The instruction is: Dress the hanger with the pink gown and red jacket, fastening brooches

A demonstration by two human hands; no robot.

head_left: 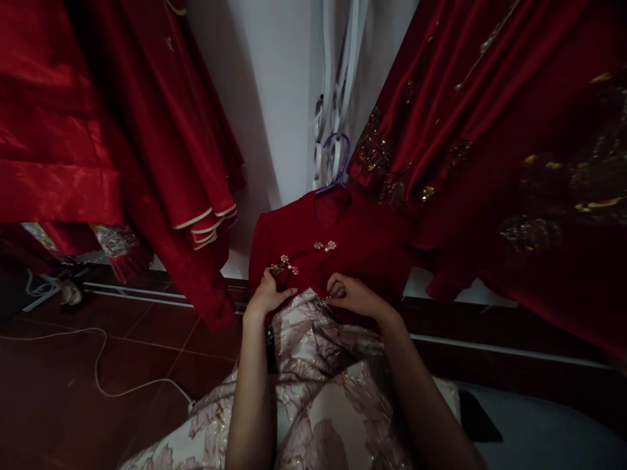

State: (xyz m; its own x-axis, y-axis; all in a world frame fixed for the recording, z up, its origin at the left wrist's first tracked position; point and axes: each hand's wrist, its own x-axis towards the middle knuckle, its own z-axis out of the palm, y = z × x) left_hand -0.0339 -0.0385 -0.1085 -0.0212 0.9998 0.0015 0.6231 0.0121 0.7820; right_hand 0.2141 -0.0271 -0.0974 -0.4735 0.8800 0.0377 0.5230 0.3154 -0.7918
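A dark red top (337, 245) hangs on a purple hanger (337, 171), over a pale floral skirt (323, 378) that spreads toward me. Ornamental clasps (325, 246) of pearl and gold fasten its front. My left hand (267, 295) pinches the red fabric just below the lower-left clasp (283, 264), fingers closed on the cloth. My right hand (350, 292) is curled shut on the hem of the red top where it meets the skirt. What its fingertips hold beyond cloth is too small to tell.
Red gowns hang at the left (161, 150) and at the right (509, 163), some with gold embroidery. Behind is a white wall (274, 98). A white cable (98, 365) runs over the dark red tiled floor. A pale cushion with a dark phone-like thing (477, 418) lies at lower right.
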